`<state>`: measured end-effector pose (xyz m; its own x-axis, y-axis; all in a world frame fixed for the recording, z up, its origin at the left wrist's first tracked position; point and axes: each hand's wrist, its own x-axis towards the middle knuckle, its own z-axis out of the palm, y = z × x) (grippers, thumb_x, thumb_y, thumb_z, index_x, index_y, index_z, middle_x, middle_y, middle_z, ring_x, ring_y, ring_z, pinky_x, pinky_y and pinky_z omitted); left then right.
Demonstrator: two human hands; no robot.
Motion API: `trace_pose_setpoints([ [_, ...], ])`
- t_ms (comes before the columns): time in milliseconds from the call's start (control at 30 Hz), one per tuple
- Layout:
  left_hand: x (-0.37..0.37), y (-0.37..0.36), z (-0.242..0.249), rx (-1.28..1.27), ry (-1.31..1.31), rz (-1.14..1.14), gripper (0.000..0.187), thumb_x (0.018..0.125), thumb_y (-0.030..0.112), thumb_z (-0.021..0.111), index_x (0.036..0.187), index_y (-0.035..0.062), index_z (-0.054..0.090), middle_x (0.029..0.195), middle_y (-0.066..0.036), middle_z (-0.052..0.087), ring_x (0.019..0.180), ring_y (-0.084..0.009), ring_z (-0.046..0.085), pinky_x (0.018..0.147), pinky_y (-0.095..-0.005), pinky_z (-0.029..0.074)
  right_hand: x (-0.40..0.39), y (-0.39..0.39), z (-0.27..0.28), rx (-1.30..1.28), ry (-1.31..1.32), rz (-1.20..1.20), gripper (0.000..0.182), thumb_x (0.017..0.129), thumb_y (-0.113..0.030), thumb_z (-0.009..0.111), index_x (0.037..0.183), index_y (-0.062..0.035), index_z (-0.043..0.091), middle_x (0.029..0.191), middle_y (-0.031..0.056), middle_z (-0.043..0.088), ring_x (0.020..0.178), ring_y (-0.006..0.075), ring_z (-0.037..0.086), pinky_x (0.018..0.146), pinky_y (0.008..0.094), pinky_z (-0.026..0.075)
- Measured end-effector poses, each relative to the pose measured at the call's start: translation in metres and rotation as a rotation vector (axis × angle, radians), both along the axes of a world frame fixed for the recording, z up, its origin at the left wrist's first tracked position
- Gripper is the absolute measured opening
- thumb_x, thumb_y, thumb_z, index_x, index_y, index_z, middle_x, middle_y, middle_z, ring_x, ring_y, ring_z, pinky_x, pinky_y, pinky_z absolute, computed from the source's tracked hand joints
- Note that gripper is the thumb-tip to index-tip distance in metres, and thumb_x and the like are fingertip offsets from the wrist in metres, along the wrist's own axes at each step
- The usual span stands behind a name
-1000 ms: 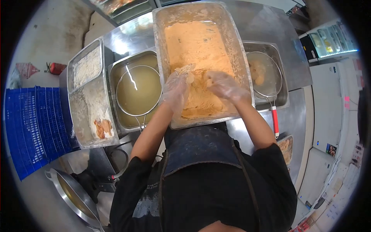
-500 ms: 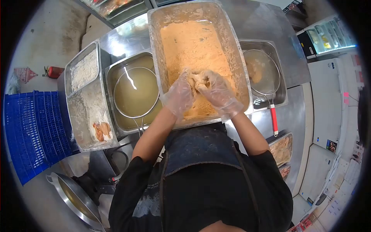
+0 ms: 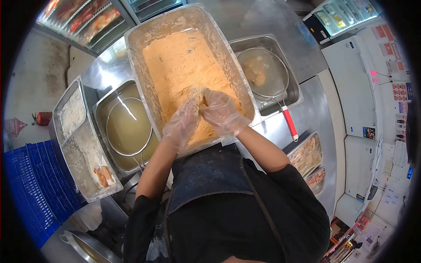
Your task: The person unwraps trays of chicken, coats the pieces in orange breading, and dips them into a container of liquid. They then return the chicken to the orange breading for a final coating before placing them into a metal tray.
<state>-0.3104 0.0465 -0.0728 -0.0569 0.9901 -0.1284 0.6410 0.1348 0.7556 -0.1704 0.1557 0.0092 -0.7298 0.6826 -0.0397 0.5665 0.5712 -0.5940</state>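
Note:
A breading-coated chicken piece [image 3: 198, 93] is pinched between my two hands, mostly hidden by the fingers. My left hand [image 3: 184, 119], in a clear plastic glove, closes on its left side. From the right, my right hand [image 3: 220, 109] grips it, gloved the same way. Both hands are over the near half of a deep metal pan [image 3: 139, 75], whose orange-tan breading flour [image 3: 180, 57] lies below and beyond them.
Left of the pan, a strainer [image 3: 109, 115] sits in a tub of cloudy liquid. Further left, a divided tray [image 3: 83, 154] holds white flour and raw chicken [image 3: 103, 176]. A red-handled strainer [image 3: 288, 123] rests in the right tub [image 3: 294, 74]. Trays of raw meat [image 3: 307, 154] lie front right.
The view has turned and shifted, so the pan and tubs appear further left and tilted. Both hands keep hold of the chicken piece, which is now more covered by the fingers.

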Motion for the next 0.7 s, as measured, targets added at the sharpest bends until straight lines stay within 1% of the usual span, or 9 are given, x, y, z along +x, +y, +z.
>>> trace_pose_setpoints([
  [67, 0.001, 0.007, 0.002, 0.057, -0.106, -0.024, 0.051, 0.099, 0.024, 0.031, 0.144, -0.0008, 0.031, 0.147, -0.014, 0.037, 0.136, -0.0249, 0.036, 0.114, -0.0335, 0.027, 0.003, 0.004, 0.009, 0.0, 0.018, -0.047, 0.022, 0.081, -0.019, 0.059, 0.099, -0.0063, 0.061, 0.075, 0.0133, 0.062, 0.071, 0.0322, 0.062, 0.068, 0.0423, 0.049],
  [133, -0.005, 0.012, -0.003, 0.116, -0.21, -0.041, 0.051, 0.099, 0.025, 0.032, 0.144, 0.0, 0.031, 0.146, -0.015, 0.038, 0.135, -0.0262, 0.038, 0.113, -0.0341, 0.029, 0.01, 0.012, 0.032, -0.425, 0.175, -0.258, 0.018, 0.084, -0.019, 0.055, 0.096, -0.0084, 0.063, 0.072, 0.0094, 0.061, 0.067, 0.0226, 0.059, 0.066, 0.0393, 0.049],
  [233, -0.017, 0.013, -0.003, 0.296, -0.218, 0.061, 0.051, 0.098, 0.028, 0.037, 0.14, -0.0009, 0.039, 0.139, -0.022, 0.045, 0.13, -0.0318, 0.044, 0.108, -0.0374, 0.034, 0.041, 0.042, 0.027, -0.259, 0.348, -0.25, 0.017, 0.087, -0.024, 0.056, 0.086, -0.0124, 0.069, 0.082, 0.002, 0.062, 0.073, 0.014, 0.057, 0.07, 0.0325, 0.048],
  [300, -0.017, 0.017, 0.052, -0.073, 0.267, 0.179, 0.047, 0.094, 0.03, 0.047, 0.129, -0.0011, 0.051, 0.124, -0.025, 0.057, 0.115, -0.0339, 0.056, 0.096, -0.0378, 0.045, 0.055, 0.057, 0.078, -0.223, 0.331, -0.343, 0.018, 0.088, -0.026, 0.057, 0.085, -0.0154, 0.072, 0.093, -0.0003, 0.064, 0.081, 0.0123, 0.058, 0.073, 0.0297, 0.048],
  [367, -0.007, 0.018, 0.066, -0.221, 0.328, 0.154, 0.04, 0.091, 0.028, 0.052, 0.119, -0.0005, 0.058, 0.115, -0.025, 0.061, 0.107, -0.0339, 0.06, 0.089, -0.0377, 0.048, 0.08, 0.079, 0.057, -0.294, 0.582, -0.515, 0.02, 0.083, -0.019, 0.062, 0.096, -0.0075, 0.07, 0.094, 0.0033, 0.07, 0.086, 0.0115, 0.06, 0.081, 0.0275, 0.046],
  [433, -0.002, 0.011, 0.059, -0.37, 0.388, 0.132, 0.034, 0.088, 0.026, 0.056, 0.109, 0.0001, 0.064, 0.107, -0.024, 0.064, 0.098, -0.0338, 0.065, 0.082, -0.0376, 0.051, 0.115, 0.107, 0.026, 0.136, 0.188, -0.502, 0.022, 0.087, -0.019, 0.06, 0.102, -0.0054, 0.067, 0.089, 0.0048, 0.07, 0.09, 0.0129, 0.063, 0.08, 0.0291, 0.048],
  [533, 0.001, -0.008, 0.041, -0.498, 0.448, -0.161, 0.023, 0.081, 0.021, 0.062, 0.093, 0.003, 0.069, 0.094, -0.022, 0.067, 0.088, -0.0327, 0.067, 0.072, -0.0396, 0.053, 0.136, 0.133, -0.021, 0.219, -0.006, -0.483, 0.029, 0.084, -0.027, 0.063, 0.107, -0.0099, 0.066, 0.094, 0.0123, 0.068, 0.086, 0.029, 0.064, 0.074, 0.0386, 0.049],
  [633, 0.008, -0.013, 0.037, -0.696, 0.452, -0.2, 0.015, 0.075, 0.016, 0.064, 0.08, 0.0047, 0.071, 0.084, -0.021, 0.068, 0.086, -0.0312, 0.067, 0.07, -0.0399, 0.053, 0.134, 0.138, -0.025, 0.043, -0.186, -0.537, 0.026, 0.084, -0.028, 0.061, 0.105, -0.0122, 0.064, 0.094, 0.0111, 0.068, 0.086, 0.0279, 0.064, 0.074, 0.0387, 0.049],
  [700, 0.012, -0.021, 0.013, -0.468, 0.514, -0.121, 0.014, 0.071, 0.014, 0.064, 0.078, 0.0046, 0.072, 0.081, -0.018, 0.068, 0.083, -0.0301, 0.068, 0.07, -0.039, 0.053, 0.125, 0.13, -0.031, 0.309, 0.114, -0.453, 0.022, 0.085, -0.028, 0.06, 0.1, -0.0127, 0.063, 0.088, 0.0101, 0.067, 0.082, 0.0271, 0.064, 0.072, 0.039, 0.049],
])
